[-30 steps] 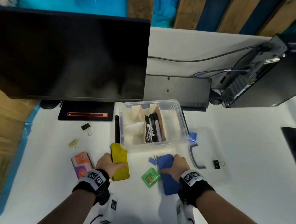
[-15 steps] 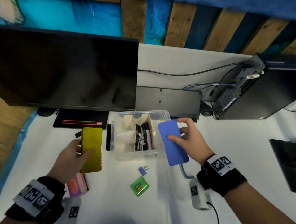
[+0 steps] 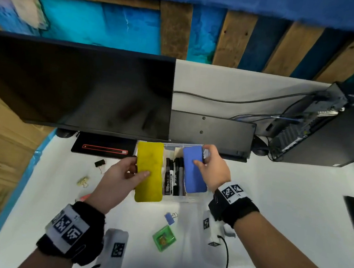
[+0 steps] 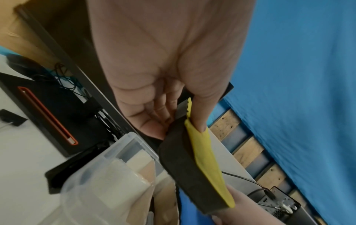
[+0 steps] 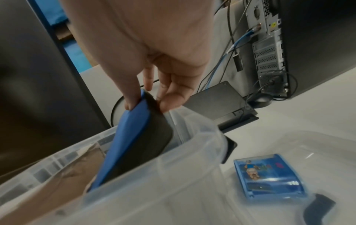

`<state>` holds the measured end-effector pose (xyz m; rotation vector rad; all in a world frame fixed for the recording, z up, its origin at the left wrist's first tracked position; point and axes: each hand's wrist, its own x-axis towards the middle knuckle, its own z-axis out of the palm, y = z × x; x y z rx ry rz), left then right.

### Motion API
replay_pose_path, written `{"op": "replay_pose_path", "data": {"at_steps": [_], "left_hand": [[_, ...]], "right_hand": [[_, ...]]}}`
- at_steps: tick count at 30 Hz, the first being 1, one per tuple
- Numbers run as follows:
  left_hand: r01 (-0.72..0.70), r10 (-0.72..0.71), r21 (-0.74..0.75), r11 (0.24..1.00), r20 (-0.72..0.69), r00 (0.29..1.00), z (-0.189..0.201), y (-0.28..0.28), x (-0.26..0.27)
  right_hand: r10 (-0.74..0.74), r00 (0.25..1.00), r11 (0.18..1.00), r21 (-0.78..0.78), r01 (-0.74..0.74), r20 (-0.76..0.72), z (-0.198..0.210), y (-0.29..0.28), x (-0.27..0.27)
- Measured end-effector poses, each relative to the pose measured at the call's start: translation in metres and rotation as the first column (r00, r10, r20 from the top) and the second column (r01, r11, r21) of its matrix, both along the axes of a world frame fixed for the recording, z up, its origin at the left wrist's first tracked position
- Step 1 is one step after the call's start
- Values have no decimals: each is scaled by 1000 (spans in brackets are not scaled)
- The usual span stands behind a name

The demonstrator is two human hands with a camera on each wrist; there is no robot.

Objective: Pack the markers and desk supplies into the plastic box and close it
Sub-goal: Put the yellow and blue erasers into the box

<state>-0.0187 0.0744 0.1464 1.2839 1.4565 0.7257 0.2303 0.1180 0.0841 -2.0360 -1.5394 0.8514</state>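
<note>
yellow eraser hiding plastic box left compartments

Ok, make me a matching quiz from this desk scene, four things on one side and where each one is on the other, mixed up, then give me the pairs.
Things
1. yellow eraser
2. blue eraser
3. markers
4. green case

Places
A. lying on the white desk, nearer the person than the box
B. held in the right hand, over the right side of the plastic box
C. lying inside the box, in the middle part
D. held in the left hand, over the left side of the box

Pairs: 1-D, 2-B, 3-C, 4-A
</note>
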Motion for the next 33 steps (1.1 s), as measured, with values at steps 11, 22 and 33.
{"op": "replay_pose_path", "data": {"at_steps": [11,22,33], "left_hand": [[-5,7,-56,998,39,999,-15,6,13],[32,-30,-61,998,36,999,-17,21,31],[7,-3,-52,999,75,997,-19,29,31]], "right_hand": [[32,987,999,-40,-26,155,1,-1,5],[170,985,984,48,-172,40,8,-2,19],[737,428,673,-508,-537,524,-23,38,6]]}}
